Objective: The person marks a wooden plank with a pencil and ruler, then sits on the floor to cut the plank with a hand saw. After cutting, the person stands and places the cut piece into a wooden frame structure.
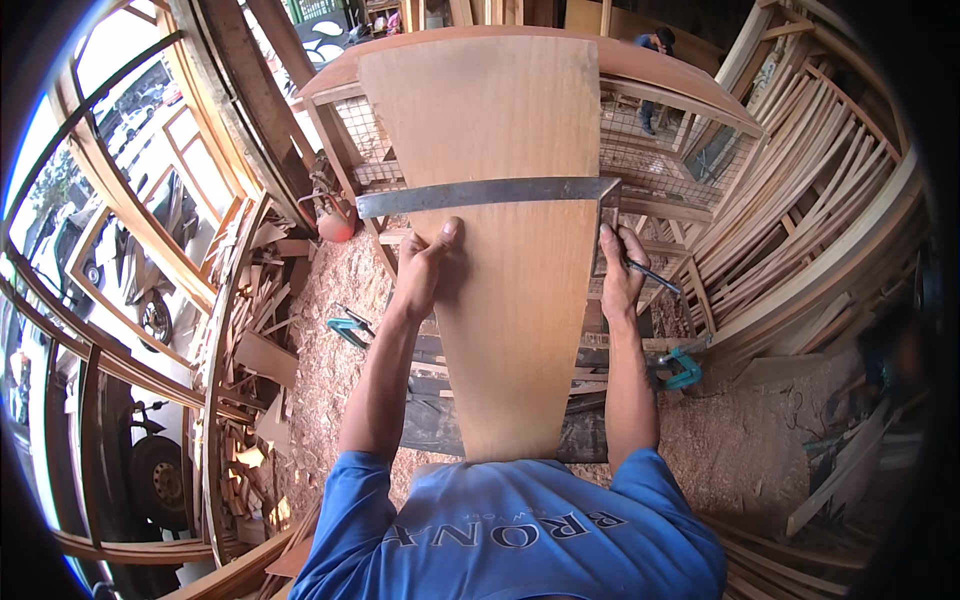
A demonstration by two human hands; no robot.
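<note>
A light plywood board (pixel 500 330) stretches from my body out across a wooden frame. A metal square (pixel 480 192) lies across it, its long blade crosswise and its short arm running down the right edge. My left hand (pixel 425 265) grips the board's left edge below the blade, thumb on top and fingers mostly hidden underneath. At the right edge, my right hand (pixel 622 270) is closed round the square's short arm and also holds a thin dark pencil or pen (pixel 655 276) pointing out to the right.
Teal clamps (pixel 682 368) flank the board below my hands. Curved wooden strips (pixel 780 210) are stacked at right, timber frames (pixel 190 260) and scraps at left, motorbikes beyond. A red tank (pixel 336 225) stands at left. A person (pixel 652 45) is behind the frame. Shavings (pixel 330 400) cover the floor.
</note>
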